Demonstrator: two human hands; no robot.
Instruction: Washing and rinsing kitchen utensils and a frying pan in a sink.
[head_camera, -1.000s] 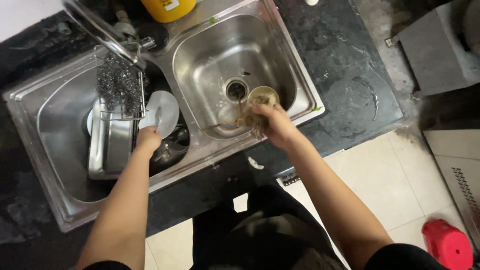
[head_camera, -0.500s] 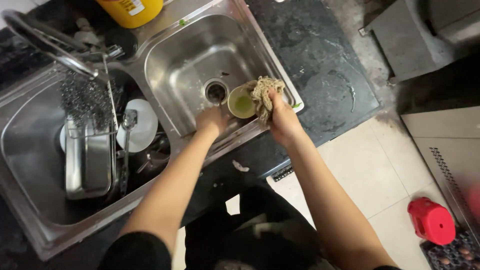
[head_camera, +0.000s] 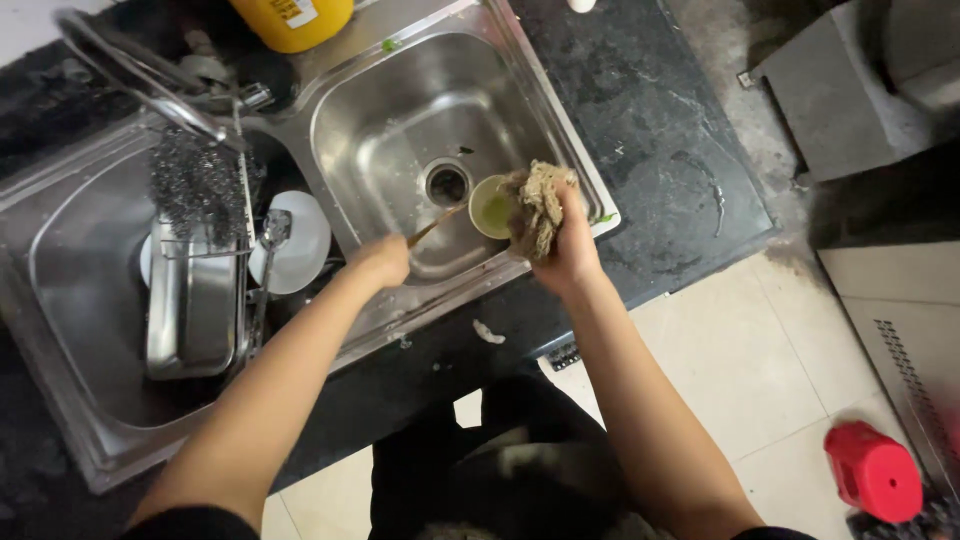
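Note:
Over the right steel sink basin (head_camera: 400, 150), my left hand (head_camera: 381, 262) grips the end of a thin handle (head_camera: 432, 230) that leads to a small round yellow-green ladle bowl (head_camera: 489, 207). My right hand (head_camera: 572, 252) is closed on a brown fibrous scrubber (head_camera: 540, 203), which presses against the right side of the ladle bowl. The drain hole (head_camera: 446, 184) lies just left of the bowl. Both forearms reach in from the lower edge of the view.
The left basin (head_camera: 70, 270) holds a metal tray (head_camera: 190, 310), a white plate (head_camera: 300, 245) and a spoon (head_camera: 270, 235). Steel wool (head_camera: 195, 180) hangs by the faucet (head_camera: 130, 75). A yellow bottle (head_camera: 290, 20) stands behind. The black countertop (head_camera: 660, 130) lies right; a red stool (head_camera: 875, 470) stands on the floor.
My left hand left the dishes in the left basin, crossed to the right basin and took the ladle's handle. My right hand kept the scrubber against the ladle bowl.

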